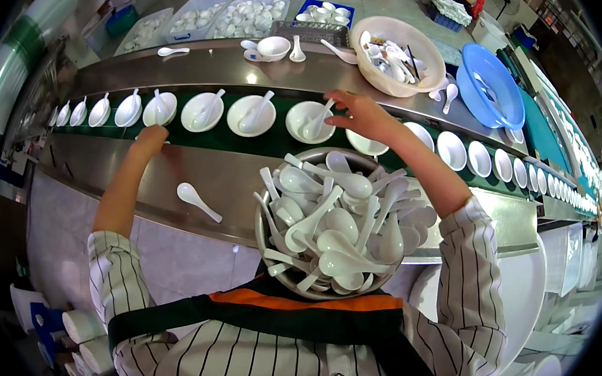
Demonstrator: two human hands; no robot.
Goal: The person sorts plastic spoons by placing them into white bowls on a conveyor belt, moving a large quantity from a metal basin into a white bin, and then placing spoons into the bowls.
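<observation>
A row of white bowls stands on the green conveyor belt (206, 135). Beside one white bowl (296, 127), my right hand (363, 115) has thumb and fingers apart around the handle end of a white soup spoon (313, 127) lying in it. My left hand (151, 138) is curled at the belt's near edge, just below another bowl (170, 112) with a spoon. Small white bits show beside its fingers, but what they hold is hidden. Bowls leftward carry spoons; those right of my right hand show none. A steel basin (262, 245) heaped with spoons sits against my apron.
A single spoon (199, 202) lies on the near steel ledge (104, 172). Across the belt, the far ledge bears a beige basin (387, 84) of spoons, a blue basin (489, 86), a small bowl (274, 47) and loose spoons. Crates of white ware (251, 18) stand beyond.
</observation>
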